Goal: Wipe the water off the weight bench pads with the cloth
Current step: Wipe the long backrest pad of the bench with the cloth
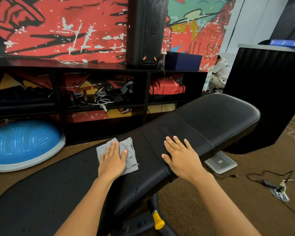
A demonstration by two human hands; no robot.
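Your left hand (113, 159) lies flat, fingers straight and together, pressing a crumpled light grey cloth (128, 155) onto the long black padded weight bench surface (61, 189). The cloth sits on the nearer, longer pad close to its far edge, just left of the seam (156, 154) that splits the two pads; its right and far edges stick out from under your fingers. Your right hand (180, 157) rests palm down with fingers spread and straight, holding nothing, on the shorter rounded black pad (216, 120) just right of that seam, its heel near the pad's near edge.

Small water droplets (136, 190) speckle the near side of the long pad below your left wrist, and fainter specks show further left on it. Below the bench, a yellow-capped adjustment knob (158, 221) juts from the dark frame.

On the brown carpet floor (203, 201) to the left sits a blue half-dome balance trainer with a grey rim (22, 143). Beyond the bench stands a low black open shelf unit (99, 68) holding straps, cables and a red bag (167, 87), with a tall black speaker (146, 31) on top, against a red graffiti mural wall (58, 26). To the right of the bench a flat grey scale (220, 163) lies on the floor, with black and white cables (269, 178) near it. Far right, a person in a white shirt (220, 72) crouches beside a black draped partition (266, 92).
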